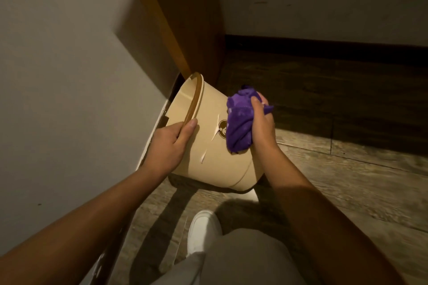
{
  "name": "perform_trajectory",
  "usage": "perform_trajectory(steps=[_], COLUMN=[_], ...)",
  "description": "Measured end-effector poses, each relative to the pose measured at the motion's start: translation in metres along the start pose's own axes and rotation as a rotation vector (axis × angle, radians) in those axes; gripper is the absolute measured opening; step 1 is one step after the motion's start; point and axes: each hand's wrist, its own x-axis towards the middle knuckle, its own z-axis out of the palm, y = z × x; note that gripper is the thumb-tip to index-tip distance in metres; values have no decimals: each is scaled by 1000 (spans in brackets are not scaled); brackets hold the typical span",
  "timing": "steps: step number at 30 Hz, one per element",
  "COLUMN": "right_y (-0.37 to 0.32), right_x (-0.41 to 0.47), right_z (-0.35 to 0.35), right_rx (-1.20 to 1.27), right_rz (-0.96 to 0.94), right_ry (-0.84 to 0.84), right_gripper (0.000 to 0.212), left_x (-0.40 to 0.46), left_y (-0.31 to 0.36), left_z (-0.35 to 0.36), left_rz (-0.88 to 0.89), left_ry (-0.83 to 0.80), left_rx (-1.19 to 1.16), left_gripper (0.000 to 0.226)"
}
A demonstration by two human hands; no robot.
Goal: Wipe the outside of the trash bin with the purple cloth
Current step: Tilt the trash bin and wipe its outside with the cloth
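A smooth beige plastic trash bin (208, 146), round and tapering toward its base, is tipped with its mouth toward the pale wall (58, 76) on the left and its base resting on the wood-grain floor (347, 180). A brown rim band rings its opening, and a brown round logo (222, 129) marks its side. The left hand (169, 146) grips the rim, thumb lying along the outside, fingers curled over the edge. The right hand (261, 122) has its fingers closed around a bunched, fuzzy purple cloth (239, 122), pressing it against the bin's outer side near the logo. A white shoe (203, 231) sits near, below the bin.
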Motion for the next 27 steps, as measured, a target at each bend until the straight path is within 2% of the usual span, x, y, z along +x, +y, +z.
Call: perform_trajectory(steps=[3, 7, 10, 12, 14, 16, 20, 22, 24, 27], right_y=[13, -6, 20, 36, 25, 0, -34, -33, -20, 18], right_x=[-3, -25, -67, -79, -59, -23, 48, 47, 20, -58], right_z=[-1, 27, 48, 47, 41, 40, 20, -2, -17, -10], right_rx=[-35, -203, -470, -600, -558, -505, -486, -446, -393, -437], right_rz=[-133, -448, -708, -788, -728, -565, -135, -39, -131, -499], right_ry=[-56, -151, -81, -26, -32, -9, 4, 6, 4, -64], right_gripper=[50, 38, 40, 47, 48, 44, 15, 12, 27, 50], left_x=[0, 9, 18, 21, 20, 15, 1, -1, 1, 8], left_y=[-2, 9, 17, 17, 12, 4, -2, 0, 3, 13], left_z=[-3, 1, 4, 6, 8, 8, 12, 14, 13, 12], left_rz=[-3, 28, 30, 58, 52, 24, 91, 108, 96, 62], left_ry=[-15, -10, 36, 30, 36, 55, 59, 63, 74, 63], left_rx=[-18, -5, -107, -109, -89, -68, 2, 28, 26, -13], left_gripper=[50, 58, 54, 51, 49, 49, 51, 54, 57, 55])
